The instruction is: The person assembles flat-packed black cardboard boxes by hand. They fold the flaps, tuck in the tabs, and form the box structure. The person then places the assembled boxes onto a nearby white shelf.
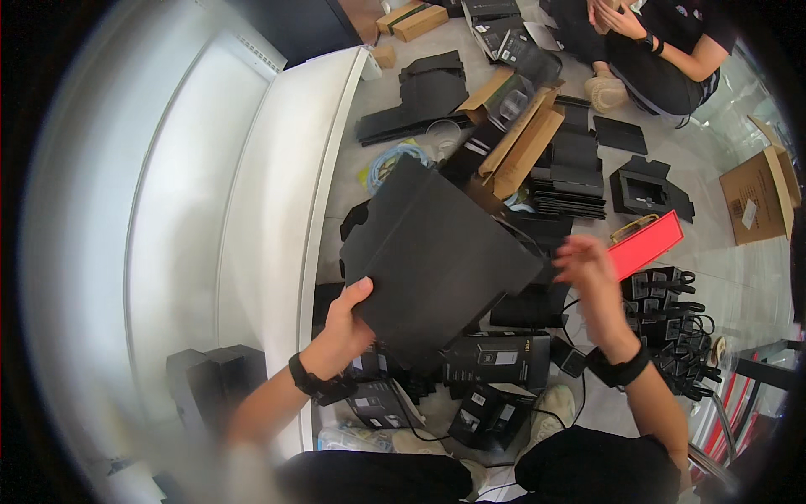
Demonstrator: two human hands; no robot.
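Observation:
A flat black cardboard box blank (441, 252) with cut flaps is held up in front of me. My left hand (337, 329) grips its lower left edge, the thumb on top and the other fingers hidden beneath. Just off the sheet's right corner is my right hand (590, 277), its fingers apart and holding nothing. Beneath the sheet, printed black boxes (497, 361) lie on the floor by my feet. A stack of flat black cardboard pieces (567, 189) rests beyond the sheet.
White shelving (285, 160) runs along the left. An open brown carton (760, 202), a red box (646, 245) and several black cabled devices (672, 319) are on the right. An opened brown box (525, 151) lies ahead. Another person (672, 50) sits at the far right.

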